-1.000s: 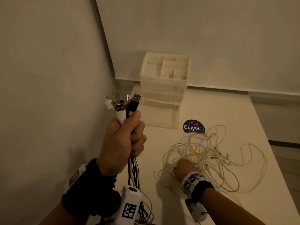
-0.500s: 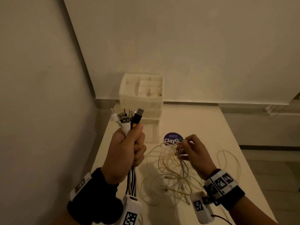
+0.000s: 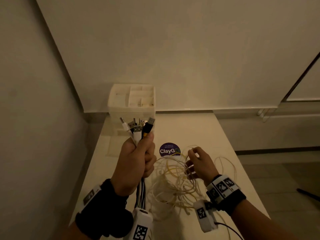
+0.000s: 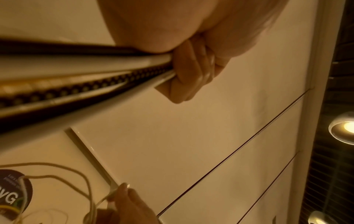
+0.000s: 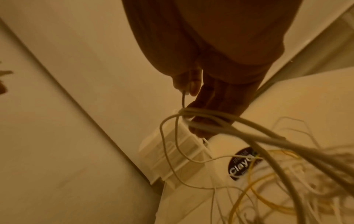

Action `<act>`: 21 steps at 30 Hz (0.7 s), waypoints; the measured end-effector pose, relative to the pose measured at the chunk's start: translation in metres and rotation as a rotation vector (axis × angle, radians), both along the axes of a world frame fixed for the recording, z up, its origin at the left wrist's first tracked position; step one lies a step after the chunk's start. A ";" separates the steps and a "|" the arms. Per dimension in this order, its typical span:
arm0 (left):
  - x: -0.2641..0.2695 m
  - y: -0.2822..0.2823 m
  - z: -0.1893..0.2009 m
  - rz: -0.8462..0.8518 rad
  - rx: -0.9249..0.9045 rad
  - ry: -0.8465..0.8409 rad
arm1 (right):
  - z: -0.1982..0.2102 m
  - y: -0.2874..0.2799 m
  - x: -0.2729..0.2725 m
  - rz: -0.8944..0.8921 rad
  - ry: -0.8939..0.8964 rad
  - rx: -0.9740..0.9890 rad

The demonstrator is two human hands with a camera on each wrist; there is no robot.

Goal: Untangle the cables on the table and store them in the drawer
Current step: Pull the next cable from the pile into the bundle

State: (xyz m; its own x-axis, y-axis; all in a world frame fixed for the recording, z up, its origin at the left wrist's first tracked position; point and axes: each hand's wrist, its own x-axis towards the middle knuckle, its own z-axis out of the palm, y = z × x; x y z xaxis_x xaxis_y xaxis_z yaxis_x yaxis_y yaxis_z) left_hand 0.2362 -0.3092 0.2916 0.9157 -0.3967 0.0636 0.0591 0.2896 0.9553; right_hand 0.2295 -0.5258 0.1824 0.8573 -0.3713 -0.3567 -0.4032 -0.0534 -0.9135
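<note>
My left hand is raised in a fist round a bundle of cable ends; USB plugs stick up above the fist and the black and white cords hang down below it. A tangle of white and yellow cables spreads over the white table. My right hand is lifted above the tangle, pinching a thin white cable end between thumb and forefinger, with loops draped over its other fingers. The translucent drawer unit stands at the table's far left corner.
A round purple ClayGo sticker lies on the table between the hands and the drawer unit. Walls close in on the left and behind. The table's right edge drops to the floor, where a dark rod lies.
My right hand has risen from the table with cable loops lifted off the pile and now pinches a cable end. The view tilted upward. My left hand still holds the bundle up.
</note>
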 end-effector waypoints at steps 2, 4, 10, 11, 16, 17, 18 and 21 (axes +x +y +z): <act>-0.002 0.000 -0.002 0.010 0.005 0.005 | -0.018 -0.002 -0.001 0.001 0.101 0.000; -0.003 0.000 -0.003 0.020 0.008 0.013 | -0.038 -0.003 -0.003 -0.014 0.182 -0.038; -0.006 0.007 -0.002 0.053 0.032 0.018 | -0.054 0.002 -0.003 0.025 0.301 0.057; -0.006 0.008 -0.003 0.063 0.037 0.021 | -0.052 0.001 -0.002 0.037 0.313 0.074; -0.009 0.012 -0.003 0.094 0.029 0.034 | -0.046 -0.002 0.001 0.148 0.374 0.077; -0.010 0.013 -0.003 0.099 0.029 0.035 | -0.046 -0.002 0.000 0.186 0.377 0.099; -0.010 0.014 -0.003 0.103 0.028 0.036 | -0.045 -0.002 0.000 0.220 0.371 0.129; -0.008 0.015 -0.004 0.108 0.022 0.036 | -0.035 -0.002 -0.002 0.359 0.227 0.115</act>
